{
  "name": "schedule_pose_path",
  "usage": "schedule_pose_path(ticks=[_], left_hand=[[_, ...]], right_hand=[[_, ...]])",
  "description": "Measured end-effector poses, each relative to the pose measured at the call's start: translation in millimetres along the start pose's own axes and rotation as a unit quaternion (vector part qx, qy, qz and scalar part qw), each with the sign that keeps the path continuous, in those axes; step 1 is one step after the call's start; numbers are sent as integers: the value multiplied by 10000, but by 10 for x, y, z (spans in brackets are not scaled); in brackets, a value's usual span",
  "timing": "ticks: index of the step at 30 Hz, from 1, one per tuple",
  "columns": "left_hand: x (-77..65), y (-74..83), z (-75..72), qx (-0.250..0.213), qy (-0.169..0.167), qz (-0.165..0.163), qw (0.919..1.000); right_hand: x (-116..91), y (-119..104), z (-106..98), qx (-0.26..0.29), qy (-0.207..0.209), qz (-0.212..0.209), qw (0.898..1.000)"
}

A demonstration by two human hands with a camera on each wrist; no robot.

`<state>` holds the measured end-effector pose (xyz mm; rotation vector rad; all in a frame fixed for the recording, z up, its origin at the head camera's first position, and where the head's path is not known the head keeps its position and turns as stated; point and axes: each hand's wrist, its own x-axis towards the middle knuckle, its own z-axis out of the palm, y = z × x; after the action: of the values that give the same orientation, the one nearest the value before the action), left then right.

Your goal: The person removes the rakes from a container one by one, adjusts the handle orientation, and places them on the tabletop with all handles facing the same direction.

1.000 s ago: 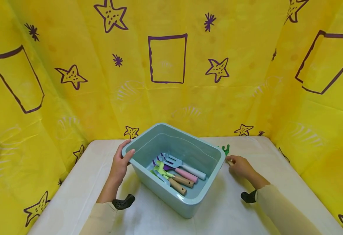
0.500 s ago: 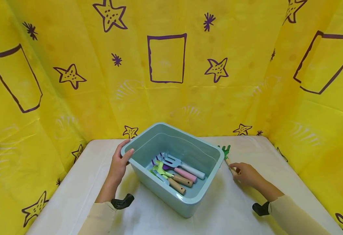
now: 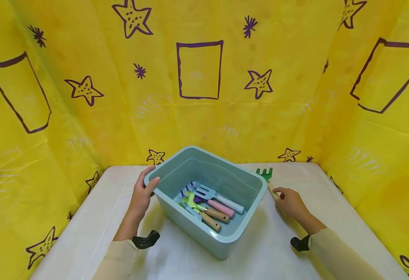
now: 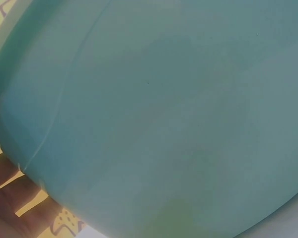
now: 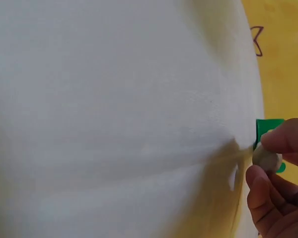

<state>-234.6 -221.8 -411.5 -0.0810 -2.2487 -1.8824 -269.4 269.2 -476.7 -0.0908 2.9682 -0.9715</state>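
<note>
A light blue-green plastic bin (image 3: 204, 233) stands on the table, turned at an angle. My left hand (image 3: 144, 193) grips its left corner, thumb over the rim and fingers outside; the left wrist view shows those fingers (image 4: 25, 196) against the bin's wall. Just right of the bin, my right hand (image 3: 292, 202) pinches the wooden handle (image 3: 272, 190) of a small green hand rake (image 3: 264, 174), its tines pointing away. In the right wrist view, thumb and fingertips close round the handle's end (image 5: 268, 159), and green shows behind. Inside the bin lie several small garden hand tools.
Among the tools are a light blue fork (image 3: 206, 191), a pink handle (image 3: 222, 209), a lime green rake (image 3: 191, 200) and wooden handles (image 3: 211, 222). Yellow patterned cloth (image 3: 204, 128) rises behind and at both sides of the white-covered table (image 3: 316, 190).
My right hand slid back toward me along the rake's handle, then moved slightly forward; the rake has turned so its tines show more fully. The left hand and bin stayed put.
</note>
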Motion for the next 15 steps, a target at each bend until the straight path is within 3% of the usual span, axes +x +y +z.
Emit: schedule_pose_path(ticks=[15], left_hand=[[2, -4, 12, 12, 26, 24, 10000]], right_hand=[[399, -21, 66, 335, 8, 672, 9972]])
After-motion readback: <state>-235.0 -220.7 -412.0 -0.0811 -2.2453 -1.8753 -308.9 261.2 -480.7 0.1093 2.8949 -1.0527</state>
